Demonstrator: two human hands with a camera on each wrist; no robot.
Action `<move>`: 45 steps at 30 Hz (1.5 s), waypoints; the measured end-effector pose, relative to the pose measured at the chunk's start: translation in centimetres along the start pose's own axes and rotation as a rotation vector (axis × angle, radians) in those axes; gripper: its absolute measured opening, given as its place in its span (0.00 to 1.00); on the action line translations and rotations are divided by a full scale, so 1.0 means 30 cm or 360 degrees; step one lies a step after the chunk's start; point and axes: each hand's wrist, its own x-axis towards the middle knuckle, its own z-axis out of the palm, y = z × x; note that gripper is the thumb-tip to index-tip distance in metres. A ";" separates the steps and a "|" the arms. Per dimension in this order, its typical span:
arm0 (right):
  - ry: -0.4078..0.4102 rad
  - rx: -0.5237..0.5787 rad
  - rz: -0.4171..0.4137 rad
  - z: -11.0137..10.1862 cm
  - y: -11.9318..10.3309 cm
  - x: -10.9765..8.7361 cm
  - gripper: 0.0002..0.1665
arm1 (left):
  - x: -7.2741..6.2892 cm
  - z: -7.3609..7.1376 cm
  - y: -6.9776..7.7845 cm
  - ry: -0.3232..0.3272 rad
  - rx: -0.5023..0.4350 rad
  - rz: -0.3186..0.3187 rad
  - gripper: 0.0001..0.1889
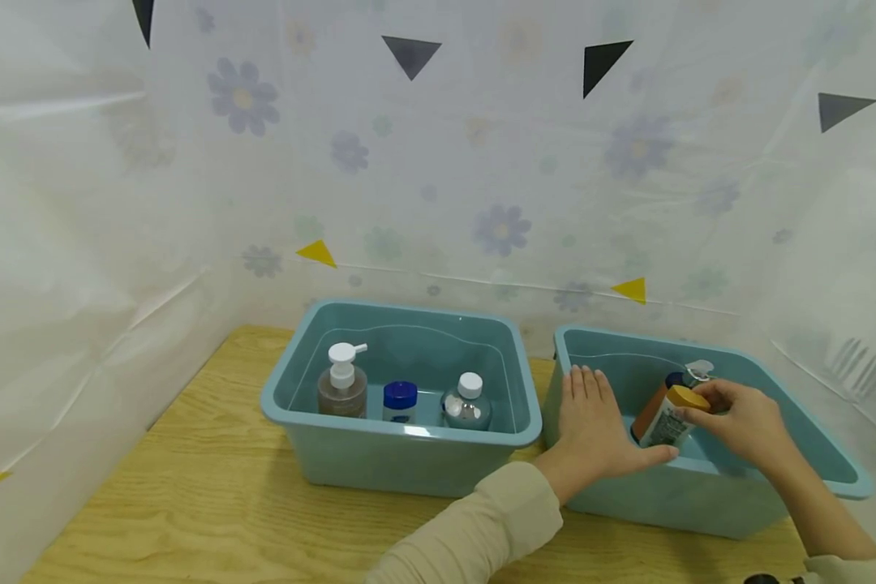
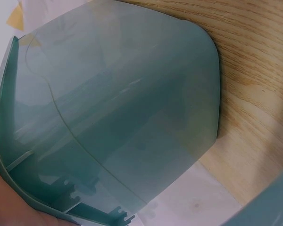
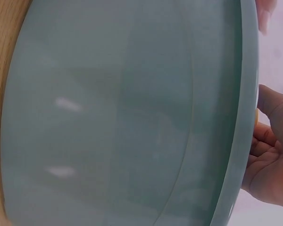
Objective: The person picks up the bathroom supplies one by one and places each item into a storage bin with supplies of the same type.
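Note:
My right hand point(image 1: 748, 422) pinches the yellow cap of a white bottle point(image 1: 662, 426) with dark print, which leans inside the right-hand blue-green bin point(image 1: 672, 491). Behind that bottle, an orange-brown bottle point(image 1: 646, 408) and a clear-topped bottle point(image 1: 698, 371) are partly hidden. My left hand point(image 1: 594, 426) rests with straight fingers on the left front corner of the same bin's rim. In the right wrist view, the bin's wall point(image 3: 108, 117) hides most of the bottle beside my right hand point(image 3: 273, 150). The left wrist view has my left hand point(image 2: 9, 202) at the rim.
A second blue-green bin point(image 1: 401, 458) stands to the left on the wooden table point(image 1: 190, 503). Inside it are a pump bottle point(image 1: 342, 393), a blue-capped container point(image 1: 400, 401) and a white-capped clear bottle point(image 1: 467, 405). Behind both bins hangs a flower-patterned sheet point(image 1: 438, 162).

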 end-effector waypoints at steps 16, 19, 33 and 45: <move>0.0060 -0.0006 0.0065 -0.030 -0.009 -0.005 0.07 | -0.003 0.000 -0.001 0.0005 -0.0024 -0.0017 0.59; 0.0071 -0.0003 0.0065 -0.027 -0.011 -0.009 0.07 | -0.004 0.000 -0.001 -0.0001 -0.0021 -0.0019 0.59; 0.0097 0.0010 0.0131 -0.018 0.004 -0.027 0.10 | -0.004 -0.002 -0.003 0.0016 -0.0070 -0.0005 0.59; 0.0358 0.0101 0.0130 0.004 -0.010 -0.051 0.12 | -0.020 0.014 -0.030 0.0258 -0.0351 0.0116 0.47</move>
